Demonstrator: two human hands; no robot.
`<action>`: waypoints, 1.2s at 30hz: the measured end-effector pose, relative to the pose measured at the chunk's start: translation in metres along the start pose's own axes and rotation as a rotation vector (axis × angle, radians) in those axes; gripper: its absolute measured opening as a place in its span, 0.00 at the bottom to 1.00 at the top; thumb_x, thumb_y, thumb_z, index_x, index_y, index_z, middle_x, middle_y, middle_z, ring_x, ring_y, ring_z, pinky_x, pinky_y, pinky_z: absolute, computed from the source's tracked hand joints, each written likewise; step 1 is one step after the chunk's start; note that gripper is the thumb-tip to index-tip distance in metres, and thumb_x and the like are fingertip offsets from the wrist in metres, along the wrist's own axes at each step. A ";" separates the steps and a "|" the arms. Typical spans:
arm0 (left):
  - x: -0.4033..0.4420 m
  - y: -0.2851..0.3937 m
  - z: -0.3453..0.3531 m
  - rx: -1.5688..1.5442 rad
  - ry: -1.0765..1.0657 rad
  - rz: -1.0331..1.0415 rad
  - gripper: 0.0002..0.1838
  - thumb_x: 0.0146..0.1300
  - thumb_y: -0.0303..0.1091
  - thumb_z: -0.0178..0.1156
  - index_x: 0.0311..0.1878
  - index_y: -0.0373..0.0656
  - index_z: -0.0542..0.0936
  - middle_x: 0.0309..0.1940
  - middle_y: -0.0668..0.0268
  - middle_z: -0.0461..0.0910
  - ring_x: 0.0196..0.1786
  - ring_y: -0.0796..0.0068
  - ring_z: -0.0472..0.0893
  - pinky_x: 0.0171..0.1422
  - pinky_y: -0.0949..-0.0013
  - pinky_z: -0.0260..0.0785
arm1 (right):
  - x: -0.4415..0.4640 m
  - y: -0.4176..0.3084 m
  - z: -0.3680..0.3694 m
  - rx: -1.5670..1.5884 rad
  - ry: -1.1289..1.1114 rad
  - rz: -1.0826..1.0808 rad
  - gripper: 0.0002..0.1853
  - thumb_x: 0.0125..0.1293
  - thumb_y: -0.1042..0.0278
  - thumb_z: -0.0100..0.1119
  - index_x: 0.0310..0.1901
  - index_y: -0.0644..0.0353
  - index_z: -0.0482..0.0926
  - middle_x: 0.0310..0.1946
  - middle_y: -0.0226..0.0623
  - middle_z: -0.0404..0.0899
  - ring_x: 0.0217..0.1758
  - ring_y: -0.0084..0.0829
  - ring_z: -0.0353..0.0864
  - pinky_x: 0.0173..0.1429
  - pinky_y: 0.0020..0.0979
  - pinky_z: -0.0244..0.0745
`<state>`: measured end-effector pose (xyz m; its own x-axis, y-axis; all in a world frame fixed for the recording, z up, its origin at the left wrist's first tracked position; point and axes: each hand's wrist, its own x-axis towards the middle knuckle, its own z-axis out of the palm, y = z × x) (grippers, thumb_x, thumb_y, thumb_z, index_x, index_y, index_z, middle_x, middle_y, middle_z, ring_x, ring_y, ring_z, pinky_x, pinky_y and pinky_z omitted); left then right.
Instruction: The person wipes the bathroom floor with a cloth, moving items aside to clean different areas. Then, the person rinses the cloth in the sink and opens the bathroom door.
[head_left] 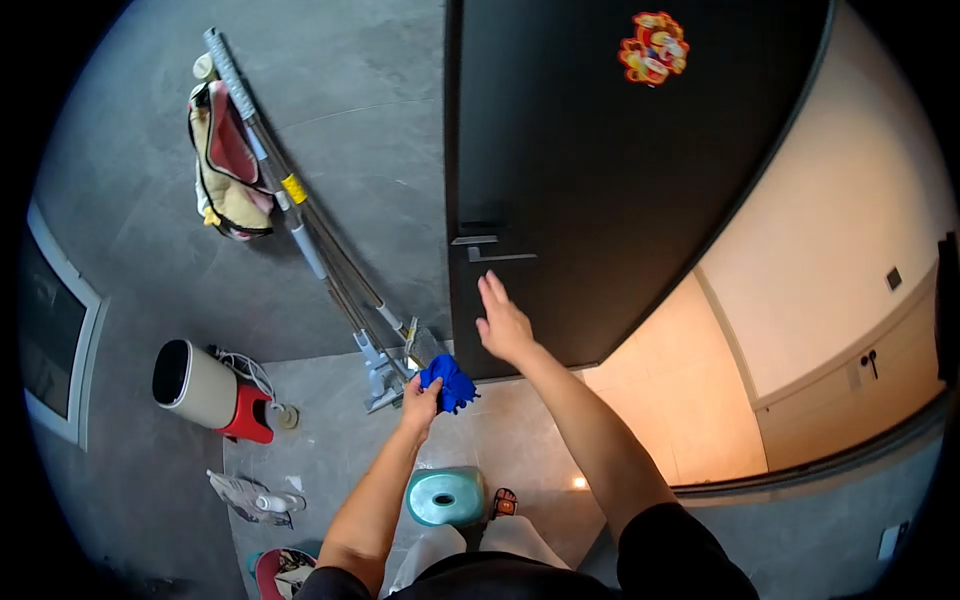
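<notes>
My left hand [420, 402] grips a bunched blue cloth [450, 384], which hangs out to the right of the fingers. My right hand [505, 325] is raised with its fingers stretched out and nothing in it. It is just below the metal handle [500, 256] of a dark door [600, 180]; whether it touches the door I cannot tell. Behind the cloth, mops with long poles [320, 235] lean against the grey wall, their heads near the floor.
A teal stool [444, 496] stands in front of my legs. On the left are a white and red bin-like object [205, 390], a white bottle [277, 503] and a basin [270, 575]. A bag [228, 165] hangs on the wall. A doorway opens at the right onto a lit floor [670, 380].
</notes>
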<state>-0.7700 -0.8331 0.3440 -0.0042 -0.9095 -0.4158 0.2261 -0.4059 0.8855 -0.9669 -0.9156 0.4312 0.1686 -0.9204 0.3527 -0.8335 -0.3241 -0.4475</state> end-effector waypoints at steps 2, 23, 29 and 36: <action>0.002 0.009 -0.005 -0.040 0.029 -0.012 0.08 0.71 0.37 0.58 0.50 0.51 0.78 0.35 0.74 0.82 0.33 0.81 0.80 0.34 0.68 0.76 | 0.036 0.002 0.001 -0.085 -0.067 0.102 0.44 0.59 0.71 0.62 0.75 0.58 0.50 0.79 0.40 0.43 0.62 0.51 0.74 0.62 0.45 0.74; 0.001 -0.019 -0.066 -0.052 -0.193 -0.067 0.08 0.71 0.37 0.58 0.51 0.51 0.78 0.36 0.73 0.83 0.33 0.80 0.81 0.31 0.72 0.74 | -0.150 -0.051 0.019 -0.066 0.280 0.387 0.50 0.54 0.70 0.68 0.74 0.67 0.47 0.73 0.62 0.50 0.73 0.59 0.57 0.72 0.48 0.61; -0.004 -0.063 -0.044 -0.008 -0.224 -0.039 0.09 0.71 0.34 0.58 0.52 0.46 0.76 0.37 0.70 0.82 0.33 0.77 0.81 0.32 0.71 0.76 | -0.219 -0.043 0.080 0.089 0.275 0.690 0.56 0.54 0.53 0.75 0.72 0.74 0.48 0.70 0.70 0.54 0.76 0.59 0.53 0.75 0.46 0.57; -0.029 -0.079 -0.009 0.017 -0.293 -0.163 0.08 0.70 0.30 0.60 0.50 0.44 0.78 0.33 0.74 0.80 0.32 0.86 0.74 0.36 0.78 0.68 | -0.236 -0.023 0.075 0.286 0.617 1.158 0.59 0.54 0.38 0.71 0.72 0.74 0.50 0.71 0.63 0.53 0.75 0.56 0.56 0.76 0.43 0.55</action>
<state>-0.7790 -0.7741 0.2838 -0.3192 -0.8186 -0.4776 0.1827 -0.5476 0.8165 -0.9480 -0.7071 0.2964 -0.8800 -0.4704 -0.0663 -0.1832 0.4648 -0.8663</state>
